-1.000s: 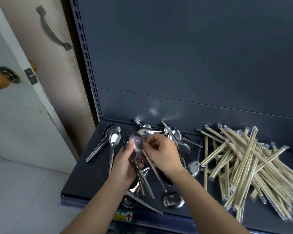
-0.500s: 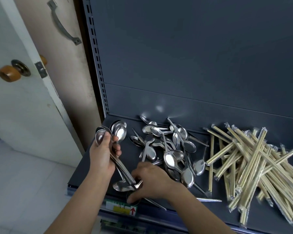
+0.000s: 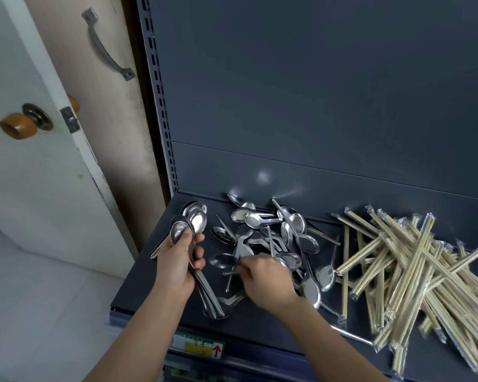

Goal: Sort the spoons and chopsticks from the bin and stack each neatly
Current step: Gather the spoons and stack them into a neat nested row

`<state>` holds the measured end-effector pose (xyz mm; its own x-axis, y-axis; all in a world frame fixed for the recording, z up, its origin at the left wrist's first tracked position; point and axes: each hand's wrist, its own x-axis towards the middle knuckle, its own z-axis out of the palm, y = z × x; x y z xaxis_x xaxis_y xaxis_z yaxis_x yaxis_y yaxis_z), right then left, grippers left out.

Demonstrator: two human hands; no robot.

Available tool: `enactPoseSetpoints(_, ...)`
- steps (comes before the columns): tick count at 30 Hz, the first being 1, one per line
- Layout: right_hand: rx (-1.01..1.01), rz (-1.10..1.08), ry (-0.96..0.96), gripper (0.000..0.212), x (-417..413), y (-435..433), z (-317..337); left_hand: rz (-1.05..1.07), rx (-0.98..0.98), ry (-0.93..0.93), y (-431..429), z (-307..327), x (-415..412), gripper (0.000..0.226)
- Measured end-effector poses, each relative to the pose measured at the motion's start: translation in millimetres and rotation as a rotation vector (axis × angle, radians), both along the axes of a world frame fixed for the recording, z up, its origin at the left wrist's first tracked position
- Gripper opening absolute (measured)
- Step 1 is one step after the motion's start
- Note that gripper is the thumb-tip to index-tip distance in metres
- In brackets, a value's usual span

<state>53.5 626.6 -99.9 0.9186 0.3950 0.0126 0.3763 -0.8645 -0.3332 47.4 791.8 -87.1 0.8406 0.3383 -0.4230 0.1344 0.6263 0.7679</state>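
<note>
My left hand grips a nested bundle of steel spoons, bowls up and handles pointing down toward the shelf's front edge. Two stacked spoons lie just behind that bundle at the shelf's left. My right hand is over the loose heap of spoons in the middle of the shelf, fingers curled round a blurred spoon that points left. Wrapped wooden chopsticks lie in a criss-cross pile on the right.
Everything lies on a dark grey metal shelf with a tall back panel. A price label sits on the front lip. A white door with a wooden knob stands open on the left.
My right hand has moved from the shelf's front edge up into the spoon heap and taken hold of a spoon. My left hand stays put with its bundle.
</note>
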Motion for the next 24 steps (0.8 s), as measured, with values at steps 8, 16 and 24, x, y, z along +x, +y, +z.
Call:
enactPoseSetpoints(8, 0.805, -0.156, 0.437, 0.011, 6, 15, 30, -0.147, 0.031, -0.102, -21, -1, 1, 0.036)
enactPoseSetpoints(16, 0.389, -0.068, 0.283, 0.035, 12, 7, 9, -0.095, 0.091, -0.056, -3, 8, 6, 0.006)
enactPoseSetpoints(24, -0.008, 0.220, 0.344, 0.026, 3, 5, -1, -0.049, -0.015, -0.045, 8, -4, 6, 0.005)
